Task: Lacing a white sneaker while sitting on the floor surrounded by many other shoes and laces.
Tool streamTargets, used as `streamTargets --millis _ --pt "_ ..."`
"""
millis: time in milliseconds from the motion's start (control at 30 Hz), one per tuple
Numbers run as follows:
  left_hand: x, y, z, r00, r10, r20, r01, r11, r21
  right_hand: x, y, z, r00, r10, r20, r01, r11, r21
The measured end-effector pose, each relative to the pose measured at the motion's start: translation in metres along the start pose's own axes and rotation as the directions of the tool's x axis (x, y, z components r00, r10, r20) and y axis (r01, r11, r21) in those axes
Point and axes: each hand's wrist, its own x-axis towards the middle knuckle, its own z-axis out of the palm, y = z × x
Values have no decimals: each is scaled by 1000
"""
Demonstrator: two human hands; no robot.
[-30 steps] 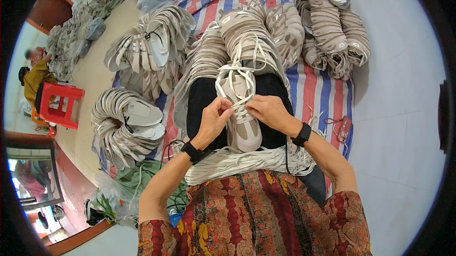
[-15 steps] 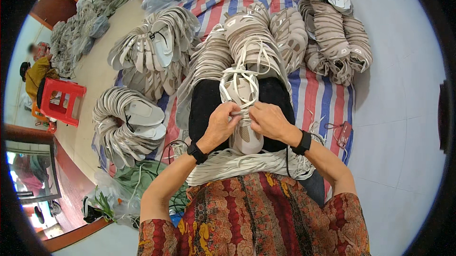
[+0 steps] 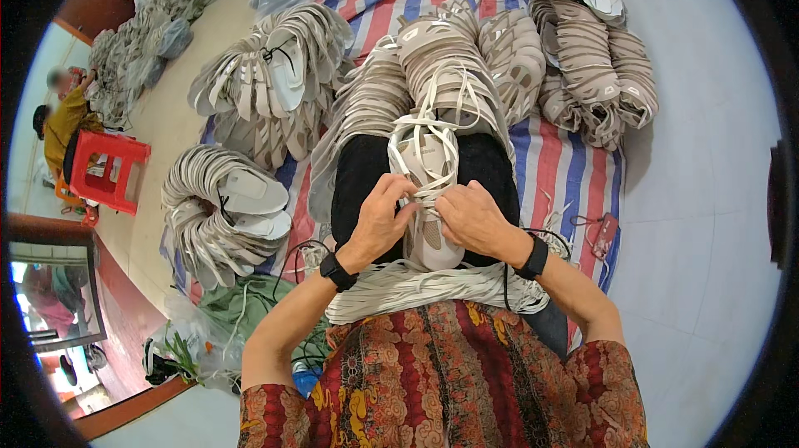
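Hands meet over beige shoe (image 3: 431,223) on lap; left hand (image 3: 379,223) and right hand (image 3: 474,217) fingers pinched on white lace (image 3: 424,186).

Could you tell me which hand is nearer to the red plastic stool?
Left. The left hand lies on the stool's side of the shoe upper; the right hand is beyond it.

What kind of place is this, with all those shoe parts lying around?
Probably a small home workshop for lacing shoes. Curved stacks of pale shoe uppers lie on a striped mat on the floor, and both hands, left hand and right hand, thread white laces through one upper.
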Motion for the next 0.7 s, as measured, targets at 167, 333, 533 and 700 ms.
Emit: streamTargets --millis 167,333,533,700 --pt "-10 -6 2 984 -172 49 175 983 -57 2 1 -3 995 104 9 -104 994 36" --pt "-13 -6 8 979 -180 99 184 982 -34 3 26 -10 950 280 137 -312 841 442" --pt "-11 5 14 984 -166 61 164 986 29 -7 34 1 879 434 200 -408 462 787" --pt "-11 9 17 994 -105 33 101 990 97 -9 35 -6 841 487 235 -377 218 900"
